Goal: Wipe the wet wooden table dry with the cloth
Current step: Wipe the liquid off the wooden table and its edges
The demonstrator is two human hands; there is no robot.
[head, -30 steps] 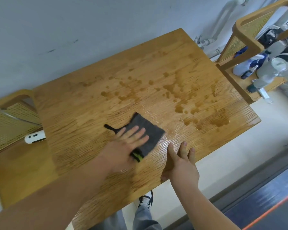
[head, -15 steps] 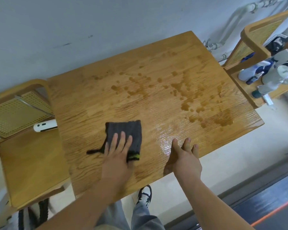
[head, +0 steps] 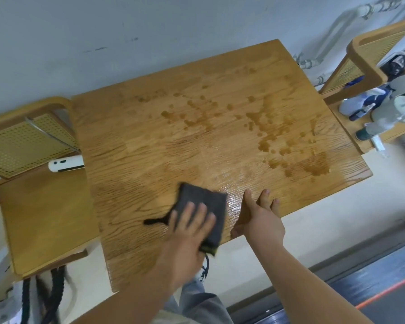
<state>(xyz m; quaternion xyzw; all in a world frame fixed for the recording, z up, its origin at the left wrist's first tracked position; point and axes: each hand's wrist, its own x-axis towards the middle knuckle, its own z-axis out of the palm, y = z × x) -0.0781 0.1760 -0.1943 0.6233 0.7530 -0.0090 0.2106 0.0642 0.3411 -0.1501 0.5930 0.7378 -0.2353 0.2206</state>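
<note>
Cane-backed wooden chairs flank the grained wooden table [head: 197, 148]: the left chair [head: 45, 218] holds a white device [head: 66, 163], the right chair [head: 369, 66] spray bottles [head: 365, 104]. Puddles [head: 313, 167] glisten far right. At the near edge, the left hand [head: 187, 232] presses the grey cloth [head: 201, 197] flat, fingers slightly spread. The right hand [head: 262, 223] rests just beside it, fingers straight.

Cloth [head: 202, 204] on table [head: 150, 141] — chairs [head: 40, 206] left and right.

Wall [head: 126, 31]: pale grey, scuffed, top.
Left chair [head: 45, 218]: wood, cane back.
Right chair [head: 369, 66]: same, upper right.
Floor [head: 313, 230]: cream, lower right.
</note>
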